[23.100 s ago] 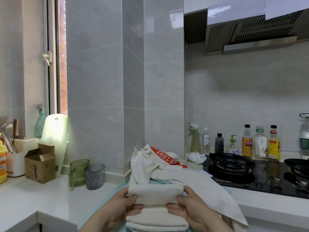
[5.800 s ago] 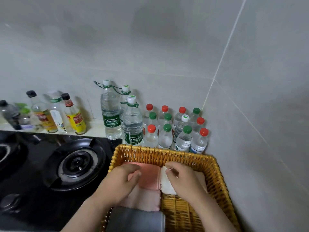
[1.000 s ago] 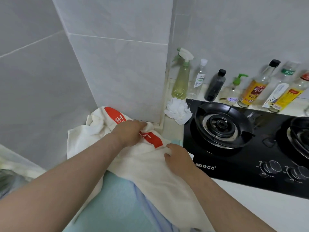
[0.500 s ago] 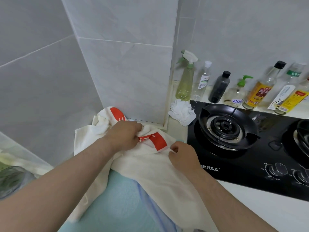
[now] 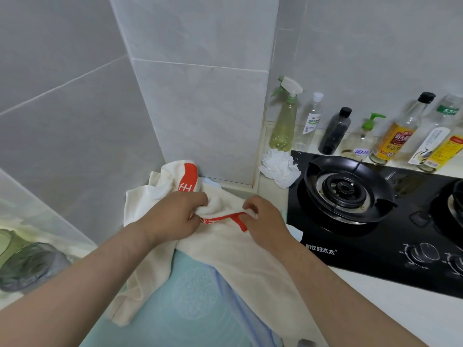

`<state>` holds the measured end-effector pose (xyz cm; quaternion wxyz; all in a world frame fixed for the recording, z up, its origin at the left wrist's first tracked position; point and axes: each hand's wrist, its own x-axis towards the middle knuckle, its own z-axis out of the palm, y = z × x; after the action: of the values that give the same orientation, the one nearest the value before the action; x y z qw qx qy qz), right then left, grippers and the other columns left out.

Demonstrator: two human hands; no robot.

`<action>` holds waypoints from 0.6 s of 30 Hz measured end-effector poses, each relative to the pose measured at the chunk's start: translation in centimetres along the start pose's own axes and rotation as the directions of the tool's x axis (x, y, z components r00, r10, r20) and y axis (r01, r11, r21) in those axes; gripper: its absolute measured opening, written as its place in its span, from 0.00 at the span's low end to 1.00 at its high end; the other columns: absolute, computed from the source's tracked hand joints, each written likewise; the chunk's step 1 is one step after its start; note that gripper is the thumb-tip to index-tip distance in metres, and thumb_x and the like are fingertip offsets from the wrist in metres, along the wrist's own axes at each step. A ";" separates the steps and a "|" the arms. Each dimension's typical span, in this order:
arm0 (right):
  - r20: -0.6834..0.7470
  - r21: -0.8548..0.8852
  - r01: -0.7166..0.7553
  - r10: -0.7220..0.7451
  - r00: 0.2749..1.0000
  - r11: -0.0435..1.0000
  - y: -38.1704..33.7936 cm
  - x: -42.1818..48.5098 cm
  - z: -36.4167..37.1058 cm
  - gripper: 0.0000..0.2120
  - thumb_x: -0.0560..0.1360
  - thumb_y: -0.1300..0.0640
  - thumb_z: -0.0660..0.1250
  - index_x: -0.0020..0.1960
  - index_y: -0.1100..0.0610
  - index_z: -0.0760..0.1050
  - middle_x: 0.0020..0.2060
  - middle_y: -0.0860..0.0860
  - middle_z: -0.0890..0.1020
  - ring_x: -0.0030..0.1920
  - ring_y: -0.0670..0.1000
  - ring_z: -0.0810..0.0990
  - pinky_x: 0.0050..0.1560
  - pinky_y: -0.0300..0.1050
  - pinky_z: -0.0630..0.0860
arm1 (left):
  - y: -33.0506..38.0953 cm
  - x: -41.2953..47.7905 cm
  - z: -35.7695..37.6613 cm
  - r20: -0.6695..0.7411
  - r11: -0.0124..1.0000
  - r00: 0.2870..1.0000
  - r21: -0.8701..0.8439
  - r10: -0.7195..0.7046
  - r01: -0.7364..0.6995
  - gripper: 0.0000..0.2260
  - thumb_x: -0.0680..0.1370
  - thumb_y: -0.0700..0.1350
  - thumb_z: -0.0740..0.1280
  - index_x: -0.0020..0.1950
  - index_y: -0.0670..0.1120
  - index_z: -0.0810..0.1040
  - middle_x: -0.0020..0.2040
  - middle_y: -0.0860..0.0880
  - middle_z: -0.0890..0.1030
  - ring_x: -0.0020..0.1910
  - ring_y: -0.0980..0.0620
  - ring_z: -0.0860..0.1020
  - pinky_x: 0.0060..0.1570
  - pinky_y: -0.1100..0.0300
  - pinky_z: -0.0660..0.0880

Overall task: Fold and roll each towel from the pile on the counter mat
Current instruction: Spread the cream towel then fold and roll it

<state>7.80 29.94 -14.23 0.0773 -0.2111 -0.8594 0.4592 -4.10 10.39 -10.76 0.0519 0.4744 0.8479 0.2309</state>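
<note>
Where the tiled wall rises behind the black hob and pale blue counter mat, a cream towel with a red band lies crumpled across the mat's far end. The left hand and right hand each pinch its red-banded edge between curled fingers.

The stove front reads "好太太"; the pump bottle label reads "蓝月亮".

Cream terry towel with a red printed band sits rumpled in a heap at the 12 o'clock end of the pale turquoise embossed counter mat, one long end draping toward 5 o'clock across the flat mat
</note>
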 end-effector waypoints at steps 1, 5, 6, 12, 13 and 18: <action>-0.022 0.025 0.014 -0.014 1.000 1.000 -0.4 -0.3 -0.1 0.06 0.75 0.61 0.66 0.44 0.51 0.72 0.42 0.45 0.76 0.42 0.44 0.73 0.41 0.33 0.68 | 0.1 -0.2 -0.1 0.015 1.000 1.000 0.020 -0.015 0.014 0.03 0.68 0.41 0.61 0.36 0.48 0.68 0.30 0.50 0.72 0.30 0.52 0.71 0.31 0.53 0.70; -0.117 0.125 0.066 -0.052 0.992 0.990 -1.6 -1.3 -1.4 0.10 0.74 0.67 0.62 0.42 0.53 0.72 0.38 0.44 0.74 0.37 0.38 0.71 0.38 0.29 0.68 | 0.2 -0.8 -0.6 0.253 0.972 0.949 0.185 -0.191 0.146 0.08 0.72 0.45 0.65 0.44 0.53 0.67 0.38 0.53 0.76 0.37 0.52 0.76 0.39 0.54 0.75; -0.137 0.143 0.085 -0.065 0.988 0.986 -2.0 -1.5 -1.8 0.10 0.73 0.68 0.62 0.42 0.53 0.72 0.38 0.44 0.75 0.37 0.37 0.71 0.39 0.28 0.68 | 0.2 -0.9 -0.7 0.320 0.961 0.917 0.213 -0.237 0.174 0.08 0.72 0.46 0.66 0.47 0.53 0.68 0.41 0.53 0.77 0.40 0.52 0.76 0.42 0.55 0.75; -0.204 0.134 0.151 -0.122 0.971 0.979 -3.1 -2.5 -4.4 0.13 0.73 0.70 0.64 0.41 0.52 0.77 0.43 0.46 0.78 0.43 0.37 0.74 0.42 0.27 0.69 | 0.7 -0.7 -1.9 0.421 0.900 0.834 0.394 -0.358 0.187 0.10 0.72 0.39 0.62 0.50 0.49 0.78 0.45 0.53 0.79 0.47 0.51 0.78 0.45 0.59 0.76; -0.209 0.126 0.139 -0.111 0.972 0.982 -2.9 -2.6 -4.6 0.14 0.73 0.70 0.64 0.42 0.51 0.77 0.44 0.46 0.78 0.43 0.37 0.75 0.42 0.27 0.70 | 0.9 -0.6 -2.2 0.381 0.877 0.852 0.450 -0.359 0.168 0.10 0.73 0.40 0.62 0.51 0.50 0.78 0.45 0.53 0.78 0.47 0.50 0.78 0.44 0.59 0.74; -0.197 0.078 0.060 -0.044 0.979 0.995 -1.8 -3.4 -4.7 0.15 0.73 0.68 0.65 0.43 0.48 0.77 0.47 0.46 0.77 0.44 0.43 0.78 0.43 0.34 0.72 | 1.0 -1.7 -4.0 0.038 0.912 0.998 0.409 -0.056 0.035 0.12 0.72 0.50 0.63 0.29 0.53 0.67 0.30 0.54 0.68 0.37 0.50 0.69 0.34 0.60 0.63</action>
<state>11.89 31.18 -9.87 0.1818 -0.2291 -0.8330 0.4697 -3.61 8.09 -6.97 -0.0220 0.4605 0.8867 0.0359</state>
